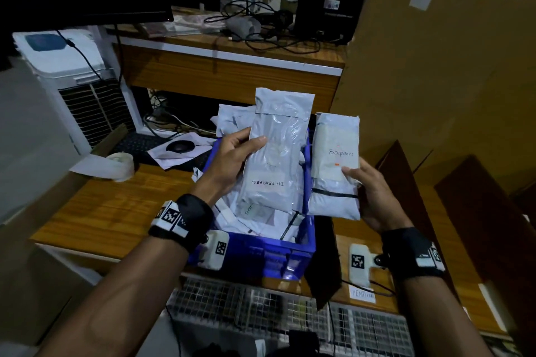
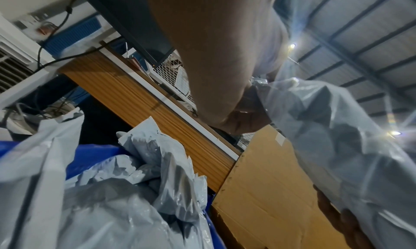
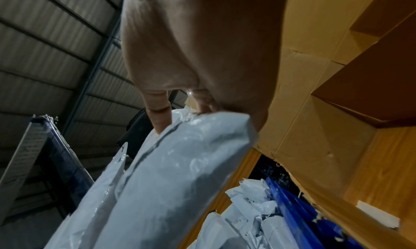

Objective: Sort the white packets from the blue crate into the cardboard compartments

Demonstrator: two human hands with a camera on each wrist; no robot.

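Gripping pkts (image 1: 278,153), both hands (image 1: 232,159)

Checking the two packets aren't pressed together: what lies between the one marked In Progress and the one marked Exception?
In the head view, a narrow gap separates the In Progress packet from the Exception packet; only the blue crate shows through it.

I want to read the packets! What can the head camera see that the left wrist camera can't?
Only the head view shows the writing: the left hand holds the IN PROGRESS packet, the right hand holds the Exception packet. Only the left wrist view shows the roof lights. Both show the blue crate and loose packets.
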